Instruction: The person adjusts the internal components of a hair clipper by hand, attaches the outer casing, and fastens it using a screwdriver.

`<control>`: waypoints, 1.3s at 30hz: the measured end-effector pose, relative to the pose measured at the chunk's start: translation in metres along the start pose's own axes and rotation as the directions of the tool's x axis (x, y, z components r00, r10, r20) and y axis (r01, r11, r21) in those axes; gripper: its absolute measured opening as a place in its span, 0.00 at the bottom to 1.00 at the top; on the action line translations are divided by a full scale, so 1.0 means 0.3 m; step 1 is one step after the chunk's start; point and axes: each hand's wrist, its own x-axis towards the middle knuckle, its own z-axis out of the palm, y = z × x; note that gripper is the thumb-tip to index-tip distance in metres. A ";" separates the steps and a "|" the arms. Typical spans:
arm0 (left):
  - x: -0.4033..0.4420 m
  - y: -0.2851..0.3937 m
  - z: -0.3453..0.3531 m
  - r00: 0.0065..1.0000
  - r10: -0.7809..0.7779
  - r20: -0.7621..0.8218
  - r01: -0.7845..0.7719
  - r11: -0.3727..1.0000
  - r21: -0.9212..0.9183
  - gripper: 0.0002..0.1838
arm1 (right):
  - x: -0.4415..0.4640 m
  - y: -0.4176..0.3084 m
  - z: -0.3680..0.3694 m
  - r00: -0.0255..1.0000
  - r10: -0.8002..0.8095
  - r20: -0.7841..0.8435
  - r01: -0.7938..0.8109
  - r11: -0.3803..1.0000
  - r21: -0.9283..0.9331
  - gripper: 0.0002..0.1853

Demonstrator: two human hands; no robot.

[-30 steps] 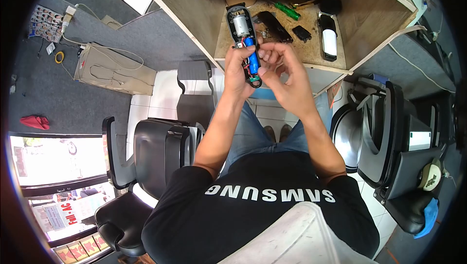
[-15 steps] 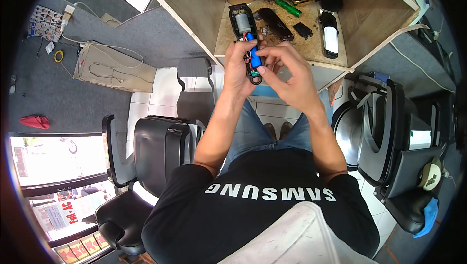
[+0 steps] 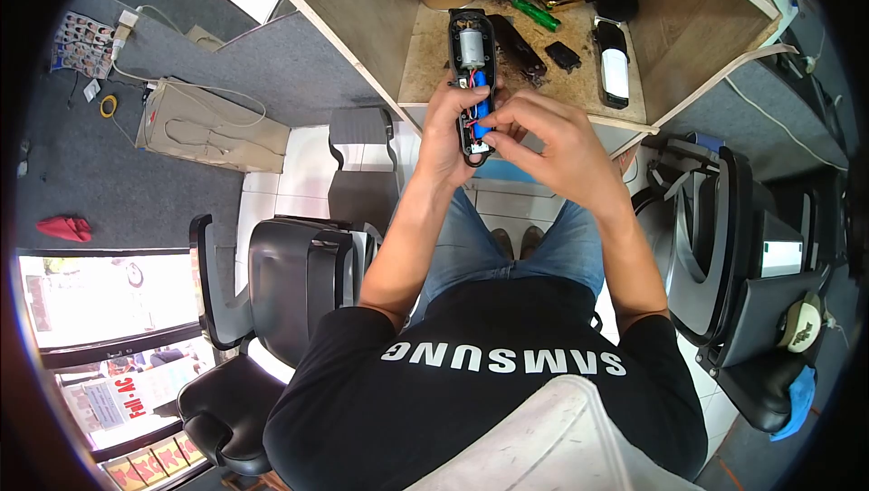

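In the head view my left hand (image 3: 442,133) is closed around an opened hair clipper (image 3: 470,84), its thumb across the inside of the black casing. A silver motor (image 3: 472,48) sits in the upper half, and a blue battery (image 3: 482,106) with thin red wires lies below it. The clipper's hanging loop points toward my body. My right hand (image 3: 566,147) is closed, with thumb and index finger close together at the battery's lower end and the wires. What lies between those fingertips is too small to tell.
Inside the wooden cabinet (image 3: 706,66) are a dark casing part (image 3: 518,46), a green screwdriver (image 3: 536,14), a small black piece (image 3: 563,57) and a black-and-white clipper (image 3: 614,70). Black chairs (image 3: 299,260) stand at both sides. A cardboard box (image 3: 213,133) is on the left.
The clipper has shifted slightly right and turned more upright in my left hand. My right forearm has swung outward, and its fingertips stay at the battery's lower end.
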 end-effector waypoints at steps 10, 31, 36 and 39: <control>0.004 0.016 0.053 0.999 0.025 0.039 -0.023 0.999 -0.046 0.35 | 0.001 -0.004 0.028 0.992 0.105 -0.076 -0.093 0.985 0.144 0.06; -0.004 0.030 0.066 0.990 0.079 0.118 -0.057 0.982 -0.182 0.41 | -0.038 -0.046 0.054 0.989 -0.008 -0.149 0.009 1.000 0.005 0.11; -0.002 0.021 0.083 0.992 0.117 -0.046 -0.121 0.989 -0.086 0.40 | -0.053 -0.028 0.054 0.977 -0.168 -0.134 0.132 0.961 -0.244 0.13; -0.001 0.013 0.073 0.990 0.127 -0.068 -0.127 0.992 -0.008 0.37 | -0.054 -0.020 0.043 0.973 -0.201 -0.111 0.168 0.952 -0.255 0.14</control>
